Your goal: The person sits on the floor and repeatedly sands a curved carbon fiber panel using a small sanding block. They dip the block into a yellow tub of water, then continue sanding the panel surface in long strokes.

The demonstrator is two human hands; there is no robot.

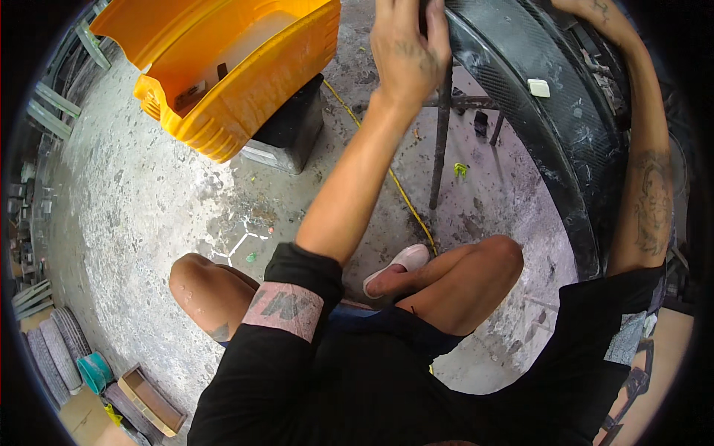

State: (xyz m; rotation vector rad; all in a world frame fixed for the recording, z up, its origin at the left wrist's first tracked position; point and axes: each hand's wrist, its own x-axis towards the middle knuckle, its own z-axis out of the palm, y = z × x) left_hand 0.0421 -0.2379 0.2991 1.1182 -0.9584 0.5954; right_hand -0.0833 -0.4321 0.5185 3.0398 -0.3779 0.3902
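A long, curved black panel with a woven carbon-fibre look and pale wet smears stretches from the top centre down to the right. My left hand is at its upper left edge, fingers bent around a dark part there. The fingertips run out of the picture. My right arm reaches up around the panel's far right side. My right hand is at the top edge of the view, its fingers mostly cut off. A small whitish block lies on the panel. A dark metal stand is beneath it.
A yellow tub with a little cloudy water and small items sits on a black crate at left. A yellow cord crosses the stained concrete floor. Tyres, a teal bucket and a wooden tray are at lower left.
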